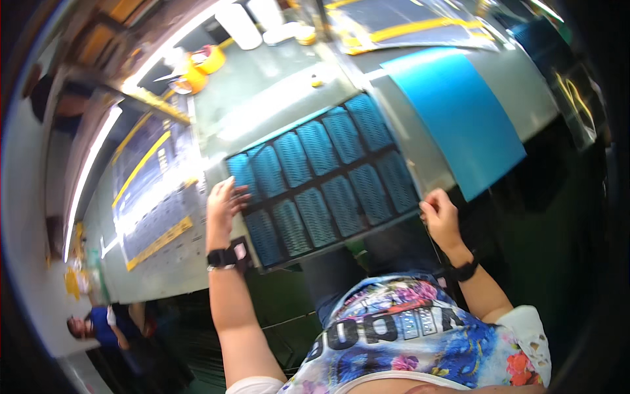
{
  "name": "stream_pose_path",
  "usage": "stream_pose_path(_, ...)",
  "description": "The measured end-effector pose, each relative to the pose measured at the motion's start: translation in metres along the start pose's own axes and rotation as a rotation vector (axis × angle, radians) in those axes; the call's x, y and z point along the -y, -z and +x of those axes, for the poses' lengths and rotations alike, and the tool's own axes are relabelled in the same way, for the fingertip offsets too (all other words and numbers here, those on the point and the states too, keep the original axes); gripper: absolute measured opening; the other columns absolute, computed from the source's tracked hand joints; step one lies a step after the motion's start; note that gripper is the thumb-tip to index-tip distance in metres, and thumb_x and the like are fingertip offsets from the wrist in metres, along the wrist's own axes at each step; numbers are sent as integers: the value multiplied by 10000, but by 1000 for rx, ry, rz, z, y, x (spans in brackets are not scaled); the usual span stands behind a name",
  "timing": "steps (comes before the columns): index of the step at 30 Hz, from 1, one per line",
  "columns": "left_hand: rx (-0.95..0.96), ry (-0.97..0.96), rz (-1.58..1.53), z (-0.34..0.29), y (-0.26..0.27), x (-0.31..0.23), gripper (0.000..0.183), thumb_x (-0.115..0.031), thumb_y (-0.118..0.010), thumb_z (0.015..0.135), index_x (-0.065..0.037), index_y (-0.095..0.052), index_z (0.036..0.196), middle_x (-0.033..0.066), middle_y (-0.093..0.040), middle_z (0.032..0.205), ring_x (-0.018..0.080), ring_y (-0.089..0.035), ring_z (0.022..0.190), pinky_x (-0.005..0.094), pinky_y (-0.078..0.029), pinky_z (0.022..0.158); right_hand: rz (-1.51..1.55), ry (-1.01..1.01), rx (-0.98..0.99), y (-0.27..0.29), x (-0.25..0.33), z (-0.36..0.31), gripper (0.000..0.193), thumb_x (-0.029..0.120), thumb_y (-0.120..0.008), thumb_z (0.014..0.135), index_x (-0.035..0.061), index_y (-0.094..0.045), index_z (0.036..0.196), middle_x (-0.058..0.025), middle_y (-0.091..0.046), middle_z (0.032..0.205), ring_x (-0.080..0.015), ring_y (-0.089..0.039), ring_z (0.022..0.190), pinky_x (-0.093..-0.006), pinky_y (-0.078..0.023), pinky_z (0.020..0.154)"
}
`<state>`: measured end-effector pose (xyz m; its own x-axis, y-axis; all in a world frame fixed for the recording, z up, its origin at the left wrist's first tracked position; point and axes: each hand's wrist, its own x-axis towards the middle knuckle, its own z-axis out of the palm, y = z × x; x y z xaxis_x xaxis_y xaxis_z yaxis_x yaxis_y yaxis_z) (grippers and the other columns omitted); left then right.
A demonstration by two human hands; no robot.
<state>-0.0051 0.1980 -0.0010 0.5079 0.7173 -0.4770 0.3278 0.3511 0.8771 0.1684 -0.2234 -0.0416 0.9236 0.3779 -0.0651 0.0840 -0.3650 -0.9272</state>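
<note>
A flat dark-framed sheet (pixel 320 176) with two rows of blue, finely patterned panels lies tilted before me. Its near edge hangs past the table's front, above my legs. At its left edge is my left hand (pixel 225 200), fingers stretched out and apart, some of them over the border; whether they touch it is unclear. My right hand (pixel 438 213) is closed at the sheet's near right corner, with thumb and fingers pinched on the edge. The fingertips there are partly hidden.
A plain blue sheet (pixel 459 118) lies to the right. Yellow-taped clear sheets rest on the table at left (pixel 154 190) and at the far side (pixel 407 26). Orange tape rolls (pixel 207 60) and white rolls (pixel 239 27) stand at the back. Another person (pixel 108 325) is at lower left.
</note>
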Motion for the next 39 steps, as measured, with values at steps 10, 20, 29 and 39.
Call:
stream_pose_path(10, -425, -300, 867, 63, 7, 24, 427, -282, -692, 758, -113, -521, 1111, 201, -645, 934, 366, -616, 911, 432, -478, 790, 45, -21, 77, 2, 7, -6, 125, -40, -530, 847, 36, -431, 859, -12, -483, 663, -72, -482, 552, -207, -411, 498)
stream_pose_path(20, -387, -494, 1259, 58, -5, 18, 384, -229, -524, 876, -222, -518, 1260, 128, -632, 967, 316, -605, 897, 418, -478, 788, 30, -24, 102, 0, 5, -1, 136, -54, -520, 848, 36, -422, 872, -11, -478, 693, -62, -481, 593, -200, -416, 514)
stream_pose_path(29, -407, -519, 1611, 31, -28, 3, 480, -400, -461, 901, -142, -458, 1306, 157, -514, 1209, 307, -464, 1154, 497, -394, 889, -789, 445, 128, 10, 57, 22, 475, 93, -657, 725, 93, -515, 1178, -136, -494, 939, -312, -505, 903, -406, -416, 786)
stream_pose_path(39, -461, -590, 1591, 41, -21, 31, 497, -435, -356, 945, -201, -372, 1382, 30, -291, 1463, 264, -189, 1368, 548, -210, 1052, -1037, 757, 187, -62, 48, 203, 494, 309, -547, 864, 105, -454, 1304, -72, -401, 1365, -332, -316, 1285, -470, -324, 973)
